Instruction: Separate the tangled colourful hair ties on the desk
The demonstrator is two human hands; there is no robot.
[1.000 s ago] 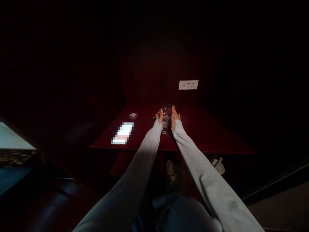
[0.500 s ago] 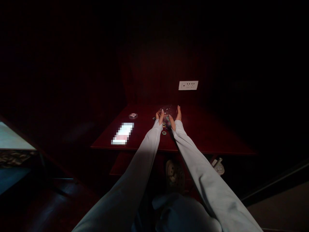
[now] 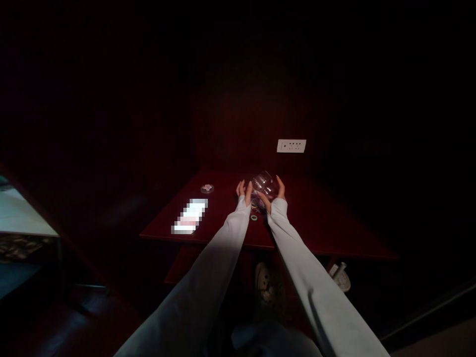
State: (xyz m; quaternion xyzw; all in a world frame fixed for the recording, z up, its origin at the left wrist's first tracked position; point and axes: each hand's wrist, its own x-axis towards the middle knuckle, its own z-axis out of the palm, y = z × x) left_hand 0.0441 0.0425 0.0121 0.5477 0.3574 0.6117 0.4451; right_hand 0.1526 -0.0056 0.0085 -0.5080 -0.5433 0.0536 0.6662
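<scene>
A clear, rounded plastic jar [image 3: 265, 184] is tilted above the table between my hands. My right hand [image 3: 275, 196] is wrapped round its right side, fingers along the far edge and thumb at the front. At its left stands my left hand [image 3: 244, 191], cupped with fingers apart; whether its thumb touches the jar I cannot tell. Below the jar lies a small heap of coloured rings like hair ties [image 3: 256, 204], partly hidden by my right thumb and wrist. A single green ring [image 3: 254, 217] lies nearer the table's front edge.
On the dark red table [image 3: 320, 223], a pixelated bright phone-like screen [image 3: 190, 216] lies to the left. Behind it is a small round clear lid-like piece [image 3: 207, 188] with a pale shape on it. A white socket plate [image 3: 292, 146] is on the back wall.
The view has tilted up slightly, so everything sits lower. The jar shows more plainly, tilted between my hands. My right fingers have spread wider round it, and my left fingers have parted.
</scene>
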